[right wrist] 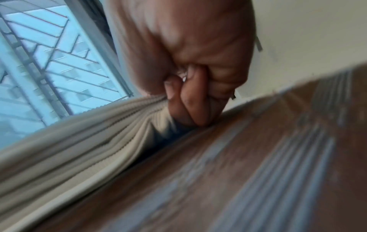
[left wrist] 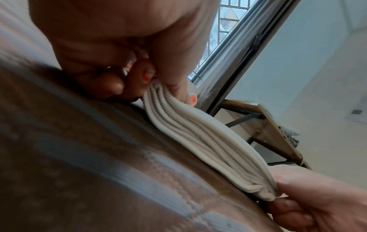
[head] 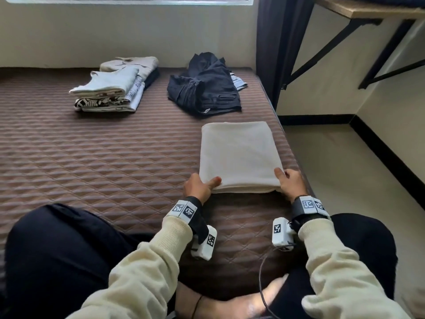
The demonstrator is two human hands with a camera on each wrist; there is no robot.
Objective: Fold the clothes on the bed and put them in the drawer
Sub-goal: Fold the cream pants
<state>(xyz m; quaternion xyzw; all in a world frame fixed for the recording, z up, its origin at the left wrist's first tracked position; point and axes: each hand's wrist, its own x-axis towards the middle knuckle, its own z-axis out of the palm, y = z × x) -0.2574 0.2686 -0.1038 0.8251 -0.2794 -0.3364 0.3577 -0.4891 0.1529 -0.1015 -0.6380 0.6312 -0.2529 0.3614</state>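
Observation:
A cream folded garment (head: 238, 155) lies flat on the brown quilted bed (head: 103, 157), near its right edge. My left hand (head: 200, 186) pinches its near left corner, thumb on top and fingers underneath. My right hand (head: 291, 181) grips the near right corner the same way. The left wrist view shows the garment's stacked ribbed layers (left wrist: 198, 141) pinched at both ends by my left hand (left wrist: 151, 81) and my right hand (left wrist: 309, 197). In the right wrist view my right hand (right wrist: 190, 97) curls around the layered edge (right wrist: 89, 138), lifting it slightly off the bed.
A stack of folded light clothes (head: 115, 88) sits at the back left of the bed. A crumpled dark garment (head: 204, 88) lies at the back right. My crossed legs (head: 57, 249) rest on the near bed. The floor (head: 345, 180) drops off right; a shelf (head: 372, 8) hangs above.

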